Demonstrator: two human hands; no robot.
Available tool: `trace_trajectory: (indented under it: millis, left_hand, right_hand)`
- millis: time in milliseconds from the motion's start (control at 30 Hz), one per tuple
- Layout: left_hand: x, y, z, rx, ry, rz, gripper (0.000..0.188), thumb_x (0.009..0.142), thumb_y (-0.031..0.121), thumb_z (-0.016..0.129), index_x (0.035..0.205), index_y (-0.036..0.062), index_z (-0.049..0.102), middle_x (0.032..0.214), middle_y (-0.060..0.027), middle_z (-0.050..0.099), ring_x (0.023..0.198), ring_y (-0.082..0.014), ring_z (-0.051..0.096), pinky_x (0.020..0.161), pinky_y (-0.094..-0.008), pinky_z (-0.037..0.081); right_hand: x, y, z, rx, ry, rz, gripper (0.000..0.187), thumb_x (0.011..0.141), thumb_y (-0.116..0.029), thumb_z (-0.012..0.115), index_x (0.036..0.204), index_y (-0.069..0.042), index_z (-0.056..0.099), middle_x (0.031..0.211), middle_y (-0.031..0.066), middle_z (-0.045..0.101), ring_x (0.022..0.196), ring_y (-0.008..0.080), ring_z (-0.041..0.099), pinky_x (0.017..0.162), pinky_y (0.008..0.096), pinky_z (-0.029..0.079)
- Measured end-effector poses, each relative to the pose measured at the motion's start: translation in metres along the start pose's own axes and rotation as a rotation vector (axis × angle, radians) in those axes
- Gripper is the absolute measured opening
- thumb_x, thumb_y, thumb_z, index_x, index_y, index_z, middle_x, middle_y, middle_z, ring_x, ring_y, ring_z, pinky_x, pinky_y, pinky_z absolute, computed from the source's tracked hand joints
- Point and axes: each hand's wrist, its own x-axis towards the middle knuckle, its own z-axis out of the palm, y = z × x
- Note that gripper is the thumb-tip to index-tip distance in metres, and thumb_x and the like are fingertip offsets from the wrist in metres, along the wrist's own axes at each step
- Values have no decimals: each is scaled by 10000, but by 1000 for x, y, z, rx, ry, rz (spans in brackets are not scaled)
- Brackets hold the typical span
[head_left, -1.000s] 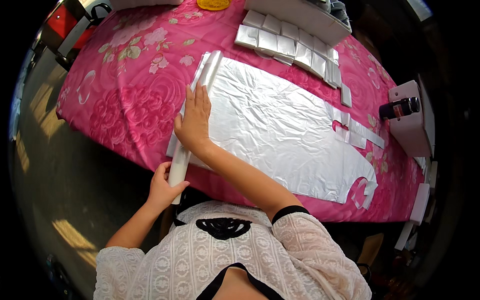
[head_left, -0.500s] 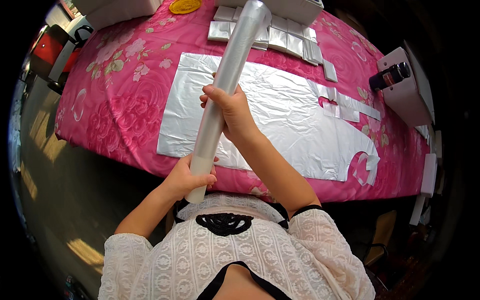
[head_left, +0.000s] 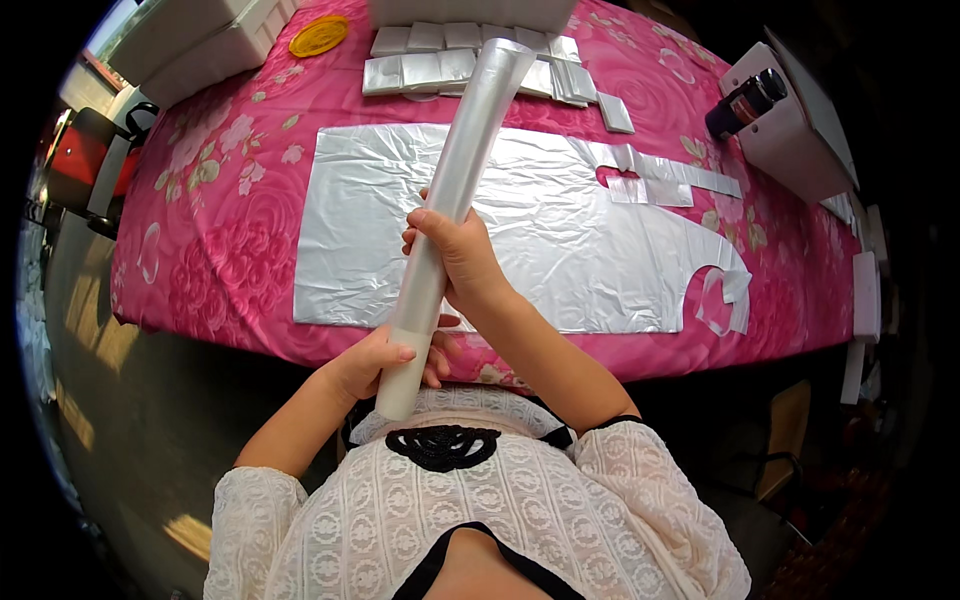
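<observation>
A long roll of translucent plastic film [head_left: 463, 145] slants up and away from my body over the table. My right hand [head_left: 462, 250] wraps round its middle, thumb across the top. My left hand [head_left: 378, 362] holds the whitish lower end, thumb on top; its fingers show on the far side, slightly spread. Beneath the roll, a silvery-white plastic vest bag [head_left: 560, 235] lies flat and creased, its handle cut-outs toward the right. Part of the bag is hidden behind the roll and my right hand.
A pink floral cloth [head_left: 230, 230] covers the table. Several folded silvery packets [head_left: 420, 72] lie in rows at the back, near a white box [head_left: 470, 12]. A yellow dish [head_left: 318, 37] sits at back left. On the right, a dark bottle [head_left: 745, 103] stands by another white box [head_left: 790, 140].
The roll's upper end has come lower in the view, with my right hand lower too. My left hand's fingers have loosened and spread. My view of the table has shifted slightly.
</observation>
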Motion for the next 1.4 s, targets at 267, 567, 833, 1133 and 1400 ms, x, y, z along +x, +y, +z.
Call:
trace_trajectory:
  millis: [267, 567, 833, 1133, 1400]
  left_hand:
    - [4, -23, -37, 231, 403, -154, 652, 828, 594, 453, 1145, 24, 475, 763, -57, 555, 623, -129, 573, 553, -259, 498]
    - [-53, -42, -66, 81, 177, -455, 619, 762, 512, 629, 1113, 14, 518, 705, -36, 547, 577, -114, 551, 524, -252, 492]
    - [-61, -48, -69, 138, 238, -438, 504, 772, 397, 649, 1084, 23, 520, 709, -32, 547, 593, -113, 550, 532, -244, 489]
    - [-61, -49, -73, 105, 219, -458, 504, 768, 383, 652, 1091, 20, 518, 717, -40, 563, 600, -113, 558, 541, -242, 491]
    - [-66, -47, -80, 125, 191, -476, 468, 773, 311, 654, 1092, -2, 518, 741, -61, 583, 627, -124, 572, 579, -250, 497]
  right_hand:
    - [19, 55, -31, -21, 142, -9, 514, 727, -158, 694, 1101, 3, 381, 902, 101, 514, 784, 175, 561, 664, 324, 493]
    - [77, -16, -136, -96, 393, -181, 494, 760, -127, 654, 1173, 19, 426, 954, 87, 549, 843, 155, 556, 723, 266, 456]
    - [66, -42, -135, -765, 29, 59, 312, 800, -304, 635, 963, -37, 626, 875, 19, 604, 726, 100, 529, 654, 235, 447]
    - [77, -36, -128, -838, -240, 205, 160, 813, -175, 637, 796, -16, 631, 679, 5, 579, 604, 76, 521, 550, 210, 415]
    - [81, -57, -159, -932, 1, 88, 180, 813, -195, 643, 803, -17, 621, 690, 4, 584, 606, 72, 517, 565, 211, 426]
